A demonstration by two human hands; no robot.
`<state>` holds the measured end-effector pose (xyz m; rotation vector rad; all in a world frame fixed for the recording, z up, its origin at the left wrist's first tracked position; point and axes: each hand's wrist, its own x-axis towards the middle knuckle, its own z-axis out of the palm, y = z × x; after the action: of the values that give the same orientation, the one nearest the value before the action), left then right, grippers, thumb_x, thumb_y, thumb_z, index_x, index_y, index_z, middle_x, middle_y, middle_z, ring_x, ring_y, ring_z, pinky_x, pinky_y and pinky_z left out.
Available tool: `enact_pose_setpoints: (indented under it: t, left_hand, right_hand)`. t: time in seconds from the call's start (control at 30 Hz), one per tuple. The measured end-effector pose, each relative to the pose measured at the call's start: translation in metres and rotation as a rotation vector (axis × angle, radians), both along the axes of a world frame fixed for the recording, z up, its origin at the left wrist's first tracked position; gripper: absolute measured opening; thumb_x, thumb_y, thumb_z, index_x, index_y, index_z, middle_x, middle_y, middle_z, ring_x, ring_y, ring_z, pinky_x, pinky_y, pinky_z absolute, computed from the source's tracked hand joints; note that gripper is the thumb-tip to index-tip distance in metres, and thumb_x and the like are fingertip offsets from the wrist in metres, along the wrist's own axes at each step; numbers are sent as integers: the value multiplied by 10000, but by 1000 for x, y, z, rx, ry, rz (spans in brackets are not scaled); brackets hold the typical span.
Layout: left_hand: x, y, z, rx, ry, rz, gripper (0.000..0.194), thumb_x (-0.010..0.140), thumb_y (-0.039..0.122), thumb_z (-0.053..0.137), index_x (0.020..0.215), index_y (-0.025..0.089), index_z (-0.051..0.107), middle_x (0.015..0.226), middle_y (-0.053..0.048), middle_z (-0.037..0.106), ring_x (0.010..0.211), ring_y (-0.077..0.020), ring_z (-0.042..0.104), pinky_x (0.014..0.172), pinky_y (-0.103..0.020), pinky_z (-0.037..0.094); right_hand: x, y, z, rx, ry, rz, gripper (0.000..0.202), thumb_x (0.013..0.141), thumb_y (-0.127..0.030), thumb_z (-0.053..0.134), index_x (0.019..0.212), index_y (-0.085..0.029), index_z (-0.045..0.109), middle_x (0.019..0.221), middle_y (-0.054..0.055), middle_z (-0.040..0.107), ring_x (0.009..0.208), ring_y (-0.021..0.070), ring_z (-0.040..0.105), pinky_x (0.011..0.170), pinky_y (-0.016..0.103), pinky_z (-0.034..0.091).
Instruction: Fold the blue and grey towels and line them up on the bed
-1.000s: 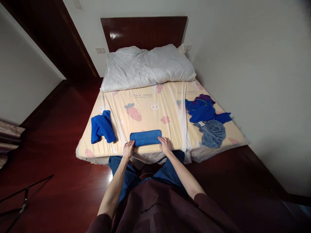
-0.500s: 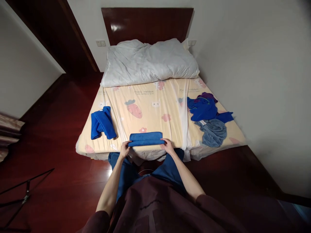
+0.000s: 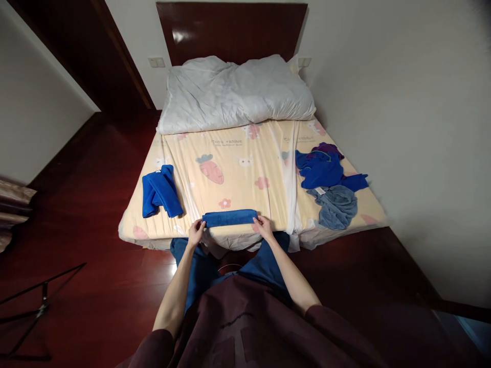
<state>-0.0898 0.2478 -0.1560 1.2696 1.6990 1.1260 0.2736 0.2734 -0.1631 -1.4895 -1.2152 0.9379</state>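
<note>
A blue cloth [image 3: 229, 218], folded into a narrow strip, lies across the front edge of the bed. Its left end is pinched in my left hand [image 3: 196, 232], and its right end in my right hand [image 3: 263, 227]. To the left, two folded bright blue cloths [image 3: 163, 191] lie crossed on the sheet. On the right side of the bed is a loose pile with a blue cloth [image 3: 320, 168], a purple cloth [image 3: 330, 149] and a crumpled grey-blue cloth [image 3: 337, 207] bearing a white tag.
The bed [image 3: 245, 174] has a yellow patterned sheet, with a white quilt [image 3: 238, 94] bunched near the dark headboard [image 3: 230, 30]. A black metal stand [image 3: 42, 306] is on the floor at lower left. A curtain [image 3: 13, 209] hangs at the left edge.
The near part of the blue cloth has been folded over, leaving one narrower strip. Both hands have stayed at its ends. The view has shifted slightly.
</note>
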Motion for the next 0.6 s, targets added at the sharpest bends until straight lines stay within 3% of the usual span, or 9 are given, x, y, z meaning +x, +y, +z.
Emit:
enact_pose_setpoints:
  t: [0.3,0.5,0.6]
  left_hand:
    - [4,5,1,-45,-28,55,476,831,587,621,1094,190,614,753,-3,663,705,-160,647,707,-272,505]
    - [9,9,8,-87,64,110,395,852,564,600,1013,203,623,751,-19,678,725,-193,669,730,-308,517]
    - [15,9,17,-52,185,146,372,888,516,566,1055,189,627,852,-76,703,840,-248,690,824,-390,538]
  right_hand:
    - [-5,6,-5,-41,63,-105,617,637,-688,749,920,-140,729,917,171,759,882,286,727,831,424,591]
    - [-11,11,-7,-41,-8,-150,555,697,-665,710,916,-155,719,944,179,763,900,293,734,806,408,597]
    - [-16,10,0,-31,-150,-185,510,806,-612,635,999,-147,717,966,177,758,932,291,720,822,411,586]
